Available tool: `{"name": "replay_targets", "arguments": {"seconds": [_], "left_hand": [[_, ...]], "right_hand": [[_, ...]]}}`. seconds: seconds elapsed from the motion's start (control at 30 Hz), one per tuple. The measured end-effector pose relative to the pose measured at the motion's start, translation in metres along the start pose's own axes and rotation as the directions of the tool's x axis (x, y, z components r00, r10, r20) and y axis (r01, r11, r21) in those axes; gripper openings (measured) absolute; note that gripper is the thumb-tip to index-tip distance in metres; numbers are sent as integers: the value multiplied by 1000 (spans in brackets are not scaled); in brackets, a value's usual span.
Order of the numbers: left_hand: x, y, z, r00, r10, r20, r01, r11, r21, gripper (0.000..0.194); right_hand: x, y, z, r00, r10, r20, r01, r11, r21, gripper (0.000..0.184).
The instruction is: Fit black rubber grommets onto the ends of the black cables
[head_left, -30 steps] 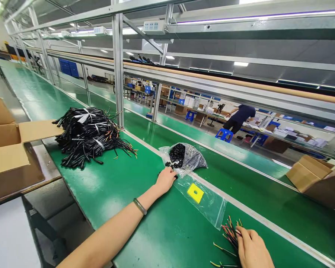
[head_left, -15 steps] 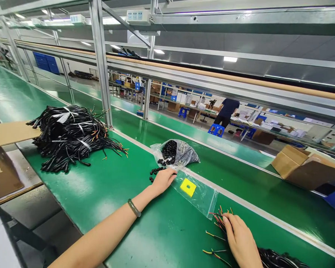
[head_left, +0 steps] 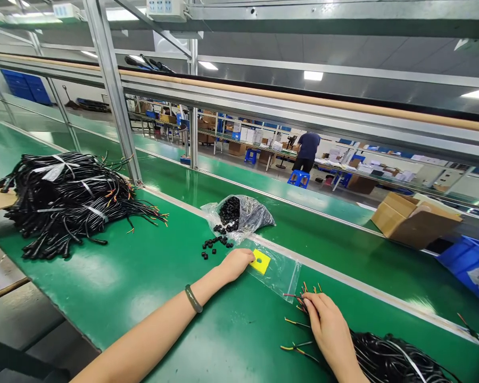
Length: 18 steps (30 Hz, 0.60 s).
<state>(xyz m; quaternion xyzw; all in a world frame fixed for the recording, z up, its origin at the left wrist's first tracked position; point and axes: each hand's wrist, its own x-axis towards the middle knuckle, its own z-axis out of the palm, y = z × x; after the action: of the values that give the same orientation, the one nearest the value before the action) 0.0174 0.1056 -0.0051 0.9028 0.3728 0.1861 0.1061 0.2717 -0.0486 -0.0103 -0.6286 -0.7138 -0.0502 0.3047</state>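
Observation:
My left hand (head_left: 236, 264) has its fingers drawn together at the left end of a clear zip bag (head_left: 281, 266), right beside a yellow square piece (head_left: 260, 261) with a hole. What those fingers hold, if anything, is hidden. Behind the hand lie small loose black caps (head_left: 211, 246), spilled from an open plastic bag (head_left: 255, 215) full of them. My right hand (head_left: 328, 324) pinches the end of a black cable with thin coloured wires (head_left: 297, 298). Beneath and beside it lies a bundle of black cables (head_left: 391, 359), with more bare wire ends showing at its left.
A large heap of tied black cables (head_left: 67, 202) covers the left of the green bench (head_left: 175, 324). Behind the bench stand a metal post (head_left: 114, 96), an open cardboard box (head_left: 411, 221) and a blue bin (head_left: 471, 268). A person (head_left: 306, 151) stands far back near a blue stool (head_left: 298, 178).
My left hand has moved from the loose caps toward the yellow piece. My right hand keeps its pinch on the wires. The view has turned right, bringing more of the blue bin into sight.

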Motion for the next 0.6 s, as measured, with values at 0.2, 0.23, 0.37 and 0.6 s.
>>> {"name": "replay_targets", "arguments": {"seconds": [0.2,0.23,0.37,0.6], "left_hand": [[5,0,1,999,-22,25,22,999,-31,20],[5,0,0,999,-35,25,36,998,-52,20],[4,3,-5,992,-126,-6,122,975,-187,19],[-9,42,-6,948,-315,36,271,746,-608,25]], "right_hand": [[0,-4,-3,1000,5,0,-5,1000,12,45],[0,-4,-3,1000,5,4,-5,1000,16,44],[0,-6,-4,1000,3,11,-3,1000,24,40],[3,-11,-4,998,-24,-58,33,989,146,31]]}}
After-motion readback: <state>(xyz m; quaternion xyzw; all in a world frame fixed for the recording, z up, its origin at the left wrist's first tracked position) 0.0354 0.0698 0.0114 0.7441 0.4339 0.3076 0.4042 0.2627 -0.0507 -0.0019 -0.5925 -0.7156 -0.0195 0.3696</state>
